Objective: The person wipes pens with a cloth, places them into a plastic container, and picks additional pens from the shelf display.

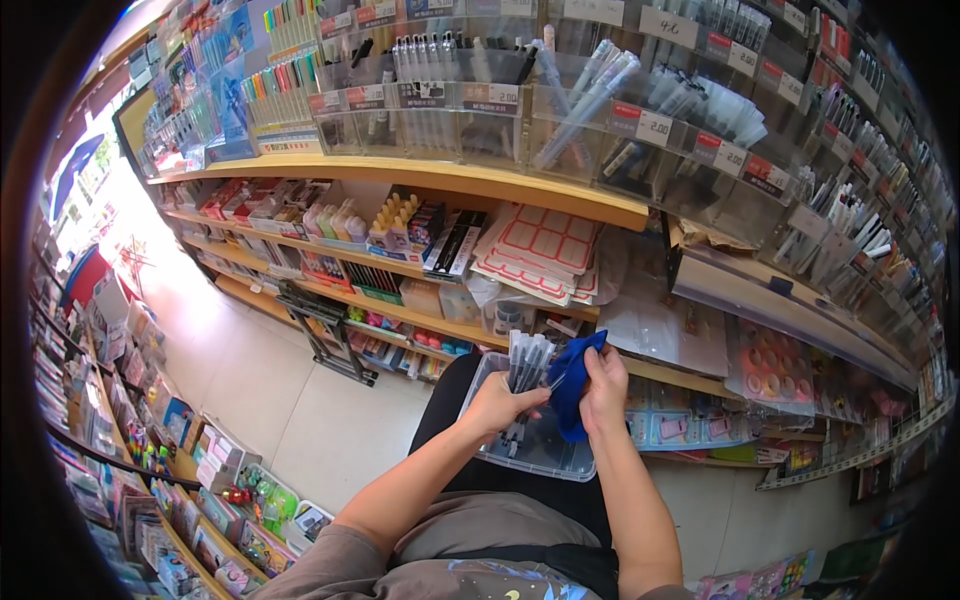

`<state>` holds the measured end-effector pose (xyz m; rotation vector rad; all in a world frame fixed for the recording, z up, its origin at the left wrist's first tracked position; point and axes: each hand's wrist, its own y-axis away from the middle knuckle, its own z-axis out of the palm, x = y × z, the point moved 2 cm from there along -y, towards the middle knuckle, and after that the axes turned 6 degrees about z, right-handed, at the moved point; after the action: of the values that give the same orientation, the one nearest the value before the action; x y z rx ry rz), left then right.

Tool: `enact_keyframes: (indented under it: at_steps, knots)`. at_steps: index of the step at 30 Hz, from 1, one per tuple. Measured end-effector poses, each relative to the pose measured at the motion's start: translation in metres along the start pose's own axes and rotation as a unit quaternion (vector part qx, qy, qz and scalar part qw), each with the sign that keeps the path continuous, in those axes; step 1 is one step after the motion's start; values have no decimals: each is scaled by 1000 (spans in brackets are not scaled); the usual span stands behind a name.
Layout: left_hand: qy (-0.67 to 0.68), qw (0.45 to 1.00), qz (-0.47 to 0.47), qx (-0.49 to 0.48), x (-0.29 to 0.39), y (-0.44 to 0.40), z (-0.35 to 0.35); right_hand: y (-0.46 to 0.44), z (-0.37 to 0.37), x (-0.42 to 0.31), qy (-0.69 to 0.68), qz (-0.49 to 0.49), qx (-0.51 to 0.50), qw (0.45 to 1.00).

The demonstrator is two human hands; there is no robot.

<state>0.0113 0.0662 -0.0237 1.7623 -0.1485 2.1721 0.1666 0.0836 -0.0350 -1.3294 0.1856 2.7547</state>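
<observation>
My left hand (506, 403) is closed around a bundle of clear-barrelled pens (530, 358), which stand upright above the fingers. In my right hand (604, 386) is a blue cloth (570, 388), pinched at its upper edge and hanging down beside the pens. The left thumb and fingertips reach to the cloth's near edge; a thin pen tip appears to point at it, but I cannot tell whether they touch. Under both hands a clear plastic box (535, 466) rests on my lap. More dark-tipped pens (513, 440) show in it below my left hand.
A wooden shelf (400, 172) with clear pen holders (585, 115) and price tags runs across in front. Lower shelves hold boxes and red-bordered label sheets (540, 250). A folded black stand (325, 335) leans there. Racks of stationery (215, 520) line the left side above the tiled floor (290, 400).
</observation>
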Motion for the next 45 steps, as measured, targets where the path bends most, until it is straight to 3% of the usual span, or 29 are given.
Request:
enact_keyframes:
  at_steps: [3,10,13,16,20,24,31,42,45]
  knots:
    - [15,1000,10,0,4,1,4,4,2,-2,-57,63,2,996]
    - [20,1000,6,-5,-3,-4,4,15,11,-1,66,82,-104,989]
    - [45,997,40,49,-1,-4,2,12,11,5,78,18,-61,995]
    - [113,986,68,102,6,-7,-8,11,7,4,126,39,-19,991]
    - [157,980,79,92,10,-6,-6,12,14,13,229,18,-96,969]
    - [175,977,85,88,7,-5,-5,10,7,18,415,14,-110,903]
    - [193,973,89,92,9,-4,-8,16,18,24,386,18,-172,906]
    - [296,915,135,239,10,-12,-26,20,17,17,547,25,-225,806]
    - [313,922,115,196,7,-13,-28,19,18,18,528,40,-237,815]
